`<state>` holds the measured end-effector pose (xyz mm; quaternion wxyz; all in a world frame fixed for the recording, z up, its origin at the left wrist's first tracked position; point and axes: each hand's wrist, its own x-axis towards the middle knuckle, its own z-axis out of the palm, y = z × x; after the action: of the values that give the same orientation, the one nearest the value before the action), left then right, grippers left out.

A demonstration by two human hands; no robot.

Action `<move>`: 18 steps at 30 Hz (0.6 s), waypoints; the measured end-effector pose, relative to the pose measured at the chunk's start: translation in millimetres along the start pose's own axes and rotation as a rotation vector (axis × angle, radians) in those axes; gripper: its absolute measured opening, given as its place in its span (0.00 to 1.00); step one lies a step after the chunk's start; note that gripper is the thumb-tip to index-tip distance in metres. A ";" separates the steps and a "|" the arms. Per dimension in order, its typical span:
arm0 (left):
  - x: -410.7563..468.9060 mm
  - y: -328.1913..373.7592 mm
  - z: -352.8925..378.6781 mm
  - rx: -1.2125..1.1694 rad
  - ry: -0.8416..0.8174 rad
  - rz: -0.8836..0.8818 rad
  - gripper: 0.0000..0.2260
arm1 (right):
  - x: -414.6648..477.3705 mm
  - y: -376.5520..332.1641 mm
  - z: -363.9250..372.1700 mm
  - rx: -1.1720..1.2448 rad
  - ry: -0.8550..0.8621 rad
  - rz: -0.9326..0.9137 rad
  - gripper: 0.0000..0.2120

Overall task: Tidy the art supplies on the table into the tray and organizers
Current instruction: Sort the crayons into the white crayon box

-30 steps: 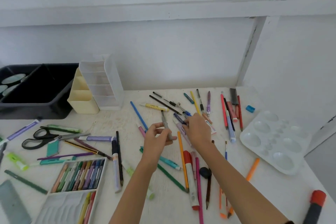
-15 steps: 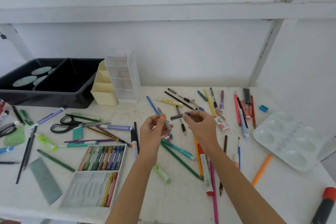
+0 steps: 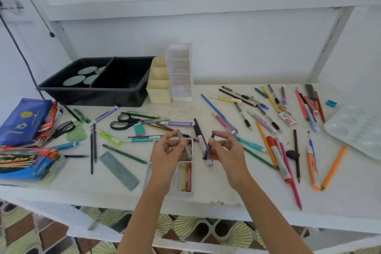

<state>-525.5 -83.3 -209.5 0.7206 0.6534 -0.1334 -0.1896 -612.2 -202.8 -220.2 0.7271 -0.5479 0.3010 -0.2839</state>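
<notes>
**Q:** Layout of the tabletop?
**A:** The tray stands far left. The organizers sit just beside its right end, beyond and left of both hands.
**Q:** Hands?
**A:** The left hand pinches a grey pen and the right hand a blue pen. Both pens are aloft, axes near-to-far. The left is nearer the organizers. Pen tips are blurred, organizer contents unclear.

Home craft corner — white table of scattered pens, patterned tile floor
</notes>
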 end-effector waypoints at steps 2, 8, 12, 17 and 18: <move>-6.5 -1.3 -18.5 0.002 -0.010 -0.013 0.13 | -16.0 7.2 11.9 0.004 -0.032 -0.005 0.09; -23.5 -7.9 -56.1 0.070 -0.052 0.003 0.14 | -43.7 31.7 31.9 -0.203 -0.055 -0.082 0.10; -30.4 -20.6 -66.3 0.188 -0.094 0.012 0.14 | -51.6 43.4 40.3 -0.484 -0.030 -0.264 0.10; -31.7 -31.2 -70.1 0.204 -0.095 0.028 0.16 | -53.4 53.9 41.9 -0.715 -0.080 -0.379 0.18; -31.3 -31.6 -69.9 0.193 -0.099 0.025 0.16 | -52.8 58.0 41.2 -0.815 -0.096 -0.416 0.21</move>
<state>-525.8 -9.4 -246.9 0.6492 0.7078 -0.1948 -0.1990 -611.3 -123.9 -260.7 0.3930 -0.8505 0.2377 -0.2566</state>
